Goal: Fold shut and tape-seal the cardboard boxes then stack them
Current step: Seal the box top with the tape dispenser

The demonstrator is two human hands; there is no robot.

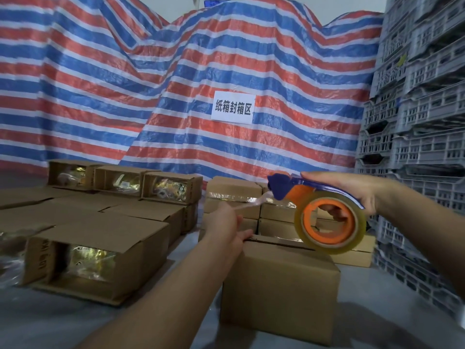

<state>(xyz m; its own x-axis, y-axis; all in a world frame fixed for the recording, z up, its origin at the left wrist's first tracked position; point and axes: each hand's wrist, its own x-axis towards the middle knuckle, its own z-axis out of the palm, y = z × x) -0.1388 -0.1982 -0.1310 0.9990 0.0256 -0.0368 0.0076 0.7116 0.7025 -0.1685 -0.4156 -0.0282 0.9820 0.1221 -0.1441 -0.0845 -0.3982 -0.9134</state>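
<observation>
A closed cardboard box [279,285] stands on the floor in front of me. My left hand [226,227] pinches the free end of the clear tape strip [251,201] just above the box's far left top edge. My right hand [352,195] grips a blue tape dispenser [286,186] with an orange core and a clear tape roll [329,222], held above the box's far right side. The strip runs taut from the dispenser's mouth to my left fingers. Sealed boxes [234,195] sit stacked behind the box.
To the left lie several open-ended boxes [95,250] showing shiny contents, in rows on the floor. Grey plastic crates [422,102] are piled high along the right. A red, white and blue striped tarp [176,84] with a white paper sign [232,108] hangs behind.
</observation>
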